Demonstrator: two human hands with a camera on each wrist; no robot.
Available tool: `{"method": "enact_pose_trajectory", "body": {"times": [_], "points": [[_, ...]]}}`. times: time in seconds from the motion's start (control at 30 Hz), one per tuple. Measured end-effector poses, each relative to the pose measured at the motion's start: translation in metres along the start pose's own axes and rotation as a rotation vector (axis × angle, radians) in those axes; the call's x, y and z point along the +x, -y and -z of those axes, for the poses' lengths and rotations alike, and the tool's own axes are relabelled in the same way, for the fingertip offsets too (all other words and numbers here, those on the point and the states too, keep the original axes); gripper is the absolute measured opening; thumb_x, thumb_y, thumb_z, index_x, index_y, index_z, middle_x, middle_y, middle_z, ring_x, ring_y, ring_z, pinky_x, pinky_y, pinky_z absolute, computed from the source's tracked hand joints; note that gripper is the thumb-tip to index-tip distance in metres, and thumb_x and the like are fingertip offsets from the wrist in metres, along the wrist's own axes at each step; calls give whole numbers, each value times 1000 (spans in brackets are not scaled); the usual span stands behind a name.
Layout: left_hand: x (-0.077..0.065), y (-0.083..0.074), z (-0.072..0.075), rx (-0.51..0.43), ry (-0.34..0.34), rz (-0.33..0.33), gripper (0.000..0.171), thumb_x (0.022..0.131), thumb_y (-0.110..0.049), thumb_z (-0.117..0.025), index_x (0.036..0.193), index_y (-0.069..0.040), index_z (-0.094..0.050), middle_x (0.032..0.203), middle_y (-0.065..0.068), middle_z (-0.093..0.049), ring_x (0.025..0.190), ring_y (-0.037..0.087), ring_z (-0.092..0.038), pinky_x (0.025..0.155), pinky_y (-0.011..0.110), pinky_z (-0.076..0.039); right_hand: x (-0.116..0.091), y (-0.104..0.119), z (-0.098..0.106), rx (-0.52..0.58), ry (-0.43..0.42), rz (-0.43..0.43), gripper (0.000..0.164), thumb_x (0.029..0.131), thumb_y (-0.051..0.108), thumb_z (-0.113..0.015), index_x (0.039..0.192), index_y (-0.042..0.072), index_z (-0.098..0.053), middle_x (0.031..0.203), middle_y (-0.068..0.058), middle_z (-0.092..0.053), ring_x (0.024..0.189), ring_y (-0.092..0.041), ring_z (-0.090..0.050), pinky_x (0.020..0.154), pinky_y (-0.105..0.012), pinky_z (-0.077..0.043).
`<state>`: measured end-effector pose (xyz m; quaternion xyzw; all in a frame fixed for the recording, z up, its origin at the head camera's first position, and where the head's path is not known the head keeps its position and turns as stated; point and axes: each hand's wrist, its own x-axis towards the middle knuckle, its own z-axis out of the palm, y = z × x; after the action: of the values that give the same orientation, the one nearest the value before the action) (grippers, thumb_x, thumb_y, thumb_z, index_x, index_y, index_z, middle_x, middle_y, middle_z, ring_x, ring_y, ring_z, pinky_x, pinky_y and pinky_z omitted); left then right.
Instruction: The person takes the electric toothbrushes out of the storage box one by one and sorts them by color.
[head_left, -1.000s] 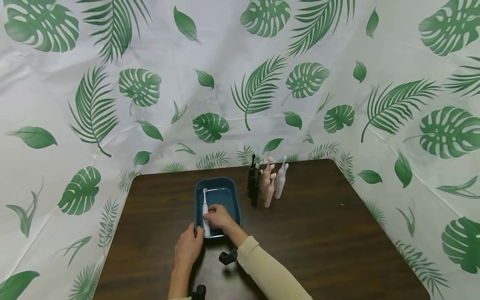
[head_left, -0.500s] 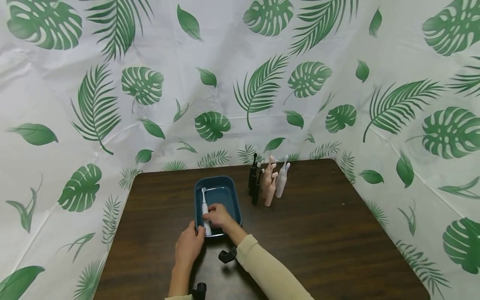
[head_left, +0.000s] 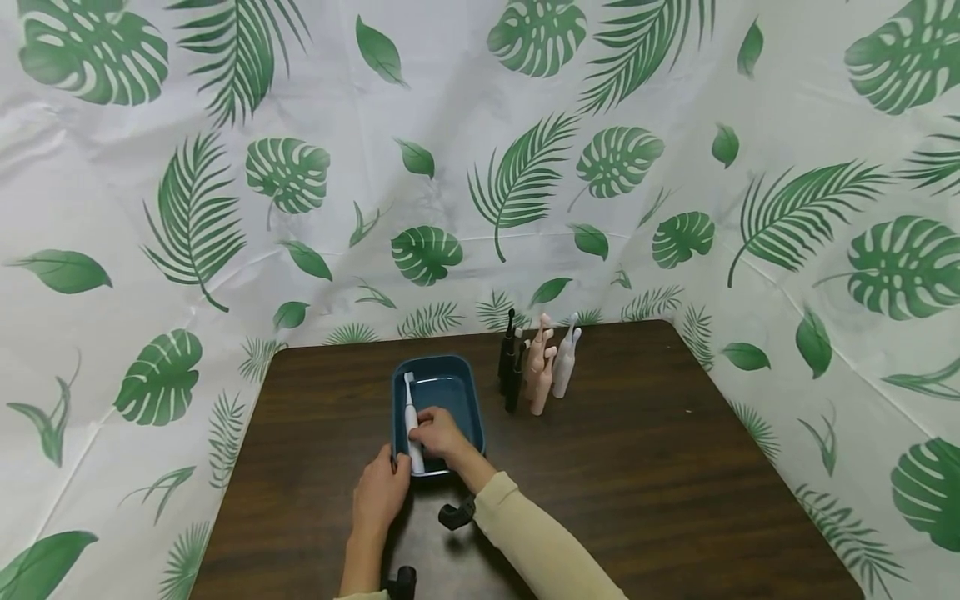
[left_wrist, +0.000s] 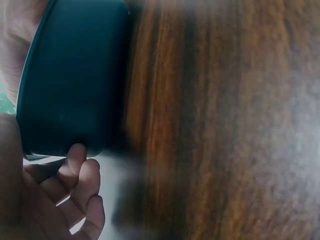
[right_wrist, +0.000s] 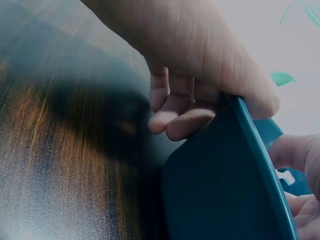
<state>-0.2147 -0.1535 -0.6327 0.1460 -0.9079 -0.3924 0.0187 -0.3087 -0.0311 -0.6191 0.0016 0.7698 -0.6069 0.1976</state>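
Observation:
A white electric toothbrush (head_left: 410,415) lies lengthwise along the left side inside a dark blue tray (head_left: 450,390), brush head toward the far end. My right hand (head_left: 441,433) reaches into the tray and holds the toothbrush by its handle, thumb and fingers around it. My left hand (head_left: 380,490) grips the tray's near left corner, thumb over the rim. In the left wrist view the fingertips (left_wrist: 88,172) of that hand curl under the tray's outer wall (left_wrist: 75,80). Part of the toothbrush handle is hidden behind the right hand.
Right of the tray stand upright electric toothbrushes: black ones (head_left: 513,375), pink ones (head_left: 542,382) and light grey ones (head_left: 563,367). The brown wooden table (head_left: 637,467) ends at a leaf-patterned sheet (head_left: 337,183) behind. Black wrist mounts (head_left: 455,515) hang below both forearms.
Both hands keep their places on the tray and the toothbrush. The head view has shifted very slightly; nothing else visibly differs.

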Motion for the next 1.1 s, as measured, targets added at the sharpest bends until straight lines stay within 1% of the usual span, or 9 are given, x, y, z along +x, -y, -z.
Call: {"method": "enact_pose_trajectory", "body": {"times": [0.07, 0.17, 0.2, 0.4, 0.47, 0.6, 0.7, 0.9, 1.1], "points": [[-1, 0, -1, -7, -5, 3, 44, 107, -32, -48, 137, -3, -62, 111, 22, -75, 93, 39, -71, 80, 62, -53, -1, -1, 0, -7, -7, 12, 42, 91, 1, -74, 131, -7, -63, 106, -16, -71, 92, -20, -65, 77, -44, -64], [-2, 0, -2, -6, -16, 4, 53, 107, -33, -48, 150, -3, -54, 127, 26, -74, 107, 45, -73, 89, 68, -52, -2, -1, 1, -20, -23, 26, 44, 92, 3, -75, 132, -6, -62, 106, -15, -71, 92, -20, -66, 73, -40, -63], [-2, 0, -2, -6, -16, 5, 53, 107, -33, -48, 151, -4, -54, 128, 26, -74, 107, 45, -73, 89, 69, -52, -2, 0, 2, -22, -27, 34, 44, 92, 4, -75, 133, -5, -62, 106, -15, -71, 92, -20, -66, 72, -39, -62], [-1, 0, -2, -2, -2, -1, 51, 107, -33, -48, 148, -5, -56, 115, 19, -76, 91, 34, -70, 85, 64, -53, -5, 5, 8, -21, -60, 53, 46, 93, 6, -76, 137, -1, -63, 112, -15, -69, 93, -22, -67, 71, -38, -63], [-1, 0, -2, 5, -5, -2, 49, 107, -33, -49, 148, -5, -57, 113, 19, -76, 89, 33, -70, 84, 64, -53, -7, 6, 9, -19, -72, 60, 46, 93, 6, -76, 137, 0, -63, 111, -13, -68, 93, -21, -66, 70, -36, -61], [-3, 0, -2, 16, -23, -12, 48, 107, -30, -50, 148, -7, -57, 118, 21, -77, 95, 39, -74, 83, 65, -53, -13, 9, 13, 32, -103, 93, 45, 91, 4, -74, 135, 1, -64, 109, -12, -66, 89, -21, -65, 66, -31, -55], [-4, 1, -3, 21, -37, -23, 47, 107, -30, -50, 147, -8, -58, 121, 23, -77, 101, 43, -75, 81, 66, -53, -18, 11, 19, 75, -132, 119, 46, 89, 1, -73, 134, 1, -64, 110, -13, -66, 87, -20, -64, 65, -30, -53], [-4, 1, -2, 18, -41, -30, 47, 107, -30, -49, 148, -8, -57, 122, 24, -77, 103, 46, -75, 82, 67, -54, -23, 16, 31, 92, -175, 184, 48, 88, 0, -74, 135, 1, -64, 111, -15, -65, 80, -16, -62, 68, -30, -51], [-3, 1, -1, 23, -33, -34, 48, 107, -30, -47, 149, -7, -56, 125, 24, -76, 103, 45, -75, 83, 67, -54, -32, 23, 46, 113, -218, 235, 49, 86, -2, -74, 134, 1, -65, 113, -16, -65, 84, -16, -63, 68, -30, -53]]}}
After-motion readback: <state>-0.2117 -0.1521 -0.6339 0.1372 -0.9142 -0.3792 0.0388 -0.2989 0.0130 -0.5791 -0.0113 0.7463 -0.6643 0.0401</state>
